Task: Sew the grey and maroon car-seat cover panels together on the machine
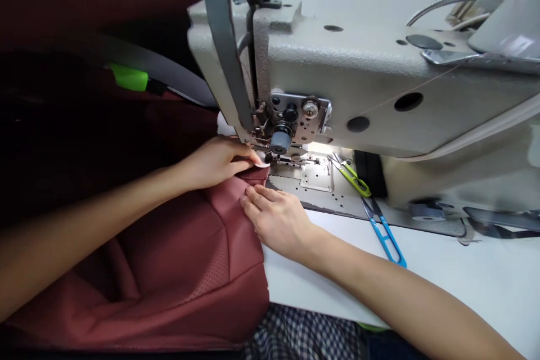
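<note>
A dark red leather cover (185, 259), partly perforated, lies across the table's left side and over my lap. Its upper edge reaches the needle area (280, 160) of a grey industrial sewing machine (363, 73). My left hand (217, 162) pinches the leather's edge right by the presser foot, fingers closed on it. My right hand (276, 219) lies flat on the leather's right edge just below the foot, fingers together pressing it down.
Blue thread snips (386, 236) lie on the white table (464, 275) right of my right hand. Green-handled snips (354, 177) rest on the machine bed. A lamp gooseneck (447, 3) arches at the upper right. More red leather and a green clip (129, 77) sit behind, left.
</note>
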Motion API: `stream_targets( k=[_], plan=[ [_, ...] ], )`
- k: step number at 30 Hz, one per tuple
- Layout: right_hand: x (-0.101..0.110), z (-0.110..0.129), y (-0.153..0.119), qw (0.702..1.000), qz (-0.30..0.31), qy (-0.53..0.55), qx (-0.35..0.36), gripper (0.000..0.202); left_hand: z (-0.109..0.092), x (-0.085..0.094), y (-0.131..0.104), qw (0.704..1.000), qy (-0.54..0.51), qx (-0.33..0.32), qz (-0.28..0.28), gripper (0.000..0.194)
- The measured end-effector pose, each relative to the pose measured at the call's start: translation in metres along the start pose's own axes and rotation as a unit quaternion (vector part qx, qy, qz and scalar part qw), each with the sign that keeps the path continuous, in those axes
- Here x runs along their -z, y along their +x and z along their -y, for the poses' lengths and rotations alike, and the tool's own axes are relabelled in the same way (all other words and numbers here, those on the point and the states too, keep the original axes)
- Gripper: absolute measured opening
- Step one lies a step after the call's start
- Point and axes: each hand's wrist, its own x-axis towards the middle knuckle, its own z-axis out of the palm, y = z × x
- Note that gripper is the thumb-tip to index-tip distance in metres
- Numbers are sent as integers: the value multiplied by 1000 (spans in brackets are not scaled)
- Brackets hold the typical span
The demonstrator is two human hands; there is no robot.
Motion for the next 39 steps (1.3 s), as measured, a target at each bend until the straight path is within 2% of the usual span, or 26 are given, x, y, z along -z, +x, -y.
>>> stream_targets(
  k=[3, 5, 8, 10, 13, 16, 18, 21, 25, 30, 36, 39],
  plan=[
    [2, -1, 0, 1000, 17, -11, 12, 35, -1, 1, -5, 992, 79, -94, -12, 28],
    [3, -1, -1, 999, 21, -20, 16, 36, -1, -3, -8, 979, 146, -136, -41, 31],
    [3, 0, -2, 999, 26, -26, 15, 37, 4, -8, -8, 976, 163, -127, -70, 30],
    [2, 2, -2, 999, 30, -28, 8, 38, 9, -9, -8, 977, 164, -121, -65, 31],
    [2, 3, -1, 999, 31, -34, -1, 39, 12, -5, -7, 960, 207, -180, -62, 30],
    [3, 3, -1, 999, 35, -35, -19, 40, 3, -2, -9, 933, 282, -214, -58, 25],
    [3, 2, 0, 998, 36, -35, -38, 40, -6, -3, -10, 925, 317, -204, -53, 23],
    [0, -1, 1, 997, 32, -32, -58, 41, -19, -6, -9, 928, 327, -173, -46, 19],
    [-5, -4, 3, 996, 20, -25, -79, 42, -25, -12, -3, 934, 327, -140, -40, 18],
    [-1, -8, 3, 996, 31, -15, -86, 42, -15, -20, 0, 944, 302, -122, -52, 16],
    [6, -12, -2, 999, 35, -4, -37, 40, 5, -22, 2, 962, 224, -62, -143, 22],
    [2, -13, -4, 999, 22, -5, -33, 39, 9, -20, 6, 966, 207, -29, -151, 26]
  ],
)
